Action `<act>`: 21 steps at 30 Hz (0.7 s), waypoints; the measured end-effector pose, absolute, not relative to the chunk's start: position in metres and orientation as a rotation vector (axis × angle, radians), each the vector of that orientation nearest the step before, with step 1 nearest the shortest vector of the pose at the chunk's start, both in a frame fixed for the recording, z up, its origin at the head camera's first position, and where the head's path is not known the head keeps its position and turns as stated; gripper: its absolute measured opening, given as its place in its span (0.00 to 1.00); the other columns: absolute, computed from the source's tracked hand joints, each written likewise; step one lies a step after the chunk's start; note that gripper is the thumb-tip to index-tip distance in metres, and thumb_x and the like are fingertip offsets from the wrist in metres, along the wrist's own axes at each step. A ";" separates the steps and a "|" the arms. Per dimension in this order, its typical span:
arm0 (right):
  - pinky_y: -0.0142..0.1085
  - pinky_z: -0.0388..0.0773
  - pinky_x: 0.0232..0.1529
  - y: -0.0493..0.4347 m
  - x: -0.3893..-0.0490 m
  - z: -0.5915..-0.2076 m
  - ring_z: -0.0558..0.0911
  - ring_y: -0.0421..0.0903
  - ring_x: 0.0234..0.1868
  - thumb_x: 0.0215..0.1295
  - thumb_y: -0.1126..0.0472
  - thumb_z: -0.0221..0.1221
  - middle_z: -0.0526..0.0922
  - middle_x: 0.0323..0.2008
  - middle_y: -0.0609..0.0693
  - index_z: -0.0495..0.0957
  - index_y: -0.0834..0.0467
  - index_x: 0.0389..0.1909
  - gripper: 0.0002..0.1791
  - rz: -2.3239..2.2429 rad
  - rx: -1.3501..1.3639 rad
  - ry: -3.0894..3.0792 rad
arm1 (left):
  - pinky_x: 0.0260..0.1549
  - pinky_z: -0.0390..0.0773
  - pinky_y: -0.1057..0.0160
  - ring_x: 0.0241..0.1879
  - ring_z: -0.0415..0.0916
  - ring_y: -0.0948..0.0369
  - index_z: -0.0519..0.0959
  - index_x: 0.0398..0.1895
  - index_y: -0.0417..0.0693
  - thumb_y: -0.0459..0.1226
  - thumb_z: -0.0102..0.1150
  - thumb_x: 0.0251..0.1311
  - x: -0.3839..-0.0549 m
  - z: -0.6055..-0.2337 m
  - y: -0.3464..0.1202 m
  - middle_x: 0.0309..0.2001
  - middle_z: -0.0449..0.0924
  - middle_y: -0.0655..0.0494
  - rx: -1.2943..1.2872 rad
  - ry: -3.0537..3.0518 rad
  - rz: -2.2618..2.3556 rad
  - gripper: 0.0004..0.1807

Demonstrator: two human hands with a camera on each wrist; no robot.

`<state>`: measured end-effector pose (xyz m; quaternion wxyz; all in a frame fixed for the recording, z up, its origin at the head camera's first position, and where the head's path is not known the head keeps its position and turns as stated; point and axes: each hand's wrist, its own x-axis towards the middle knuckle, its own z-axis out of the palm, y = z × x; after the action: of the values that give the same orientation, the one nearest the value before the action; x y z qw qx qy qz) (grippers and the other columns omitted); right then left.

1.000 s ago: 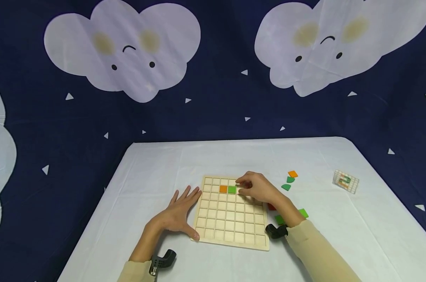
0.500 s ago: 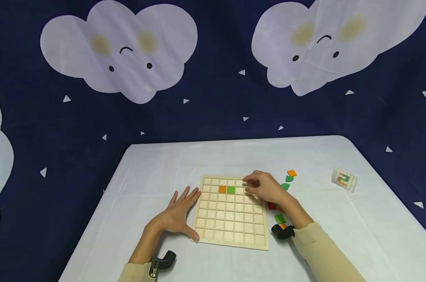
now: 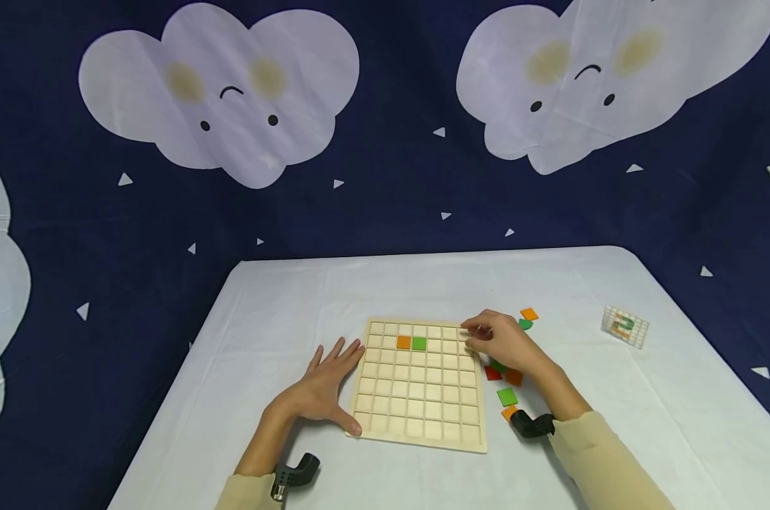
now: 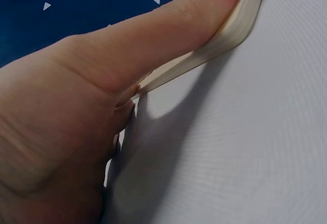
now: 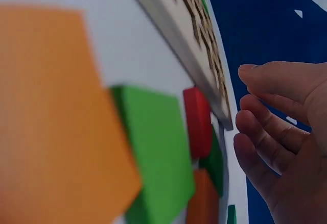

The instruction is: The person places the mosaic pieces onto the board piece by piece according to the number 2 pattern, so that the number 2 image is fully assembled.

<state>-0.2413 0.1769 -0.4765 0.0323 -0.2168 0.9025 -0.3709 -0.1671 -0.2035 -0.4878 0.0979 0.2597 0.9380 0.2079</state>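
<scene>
A pale wooden grid board [image 3: 416,389] lies on the white table. An orange square tile [image 3: 404,343] and a light green square tile [image 3: 419,343] sit side by side in its second row from the far edge. My left hand [image 3: 317,393] is spread along the board's left side, its thumb resting on the near left corner. At the far right edge of the board hovers my right hand [image 3: 506,345], fingers loosely bent. In the right wrist view, nothing shows between its thumb [image 5: 276,78] and fingers.
Right of the board lie loose tiles: a red one [image 3: 492,373], a dark orange one [image 3: 514,376], a light green square [image 3: 507,397] and several others, partly hidden by the right arm. Farther right stands a small gridded object with a coloured pattern [image 3: 625,326].
My right hand has moved rightward from beside the green tile to the board's right edge, uncovering grid cells and some loose tiles. The left hand and both placed tiles stay put.
</scene>
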 end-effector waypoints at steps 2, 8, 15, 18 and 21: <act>0.40 0.76 0.39 0.180 -0.241 -0.478 0.76 0.43 0.37 0.60 0.59 0.66 0.80 0.38 0.44 0.83 0.55 0.49 0.16 -1.120 -0.635 2.784 | 0.67 0.28 0.41 0.74 0.29 0.50 0.45 0.77 0.49 0.73 0.70 0.14 -0.166 -0.488 -0.203 0.77 0.39 0.53 0.766 2.767 0.617 0.81; 0.40 0.76 0.38 0.188 -0.239 -0.479 0.76 0.44 0.37 0.61 0.58 0.66 0.80 0.40 0.45 0.82 0.55 0.50 0.16 -1.121 -0.610 2.794 | 0.67 0.28 0.42 0.74 0.29 0.50 0.44 0.77 0.49 0.74 0.70 0.13 -0.166 -0.488 -0.203 0.77 0.38 0.53 0.761 2.775 0.601 0.82; 0.42 0.77 0.40 0.200 -0.237 -0.475 0.77 0.45 0.37 0.60 0.61 0.65 0.81 0.40 0.48 0.82 0.58 0.49 0.15 -1.184 -0.586 2.845 | 0.67 0.28 0.42 0.74 0.29 0.50 0.45 0.77 0.49 0.73 0.71 0.13 -0.167 -0.487 -0.204 0.76 0.39 0.53 0.763 2.768 0.612 0.82; 0.42 0.78 0.40 0.207 -0.237 -0.474 0.77 0.45 0.37 0.60 0.62 0.65 0.82 0.41 0.50 0.83 0.59 0.48 0.15 -1.194 -0.577 2.885 | 0.67 0.28 0.42 0.74 0.29 0.50 0.45 0.77 0.48 0.73 0.71 0.14 -0.167 -0.487 -0.204 0.76 0.38 0.53 0.763 2.770 0.614 0.82; 0.42 0.77 0.39 0.215 -0.238 -0.475 0.77 0.46 0.38 0.61 0.62 0.65 0.82 0.41 0.51 0.82 0.59 0.49 0.15 -1.158 -0.565 2.917 | 0.67 0.28 0.42 0.74 0.29 0.50 0.45 0.77 0.48 0.72 0.72 0.14 -0.166 -0.487 -0.204 0.76 0.39 0.53 0.762 2.771 0.620 0.81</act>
<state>-0.2379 0.2151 -0.4750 -0.0236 -0.1773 0.9144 -0.3631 -0.1664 -0.2036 -0.4867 0.1006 0.2580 0.9377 0.2099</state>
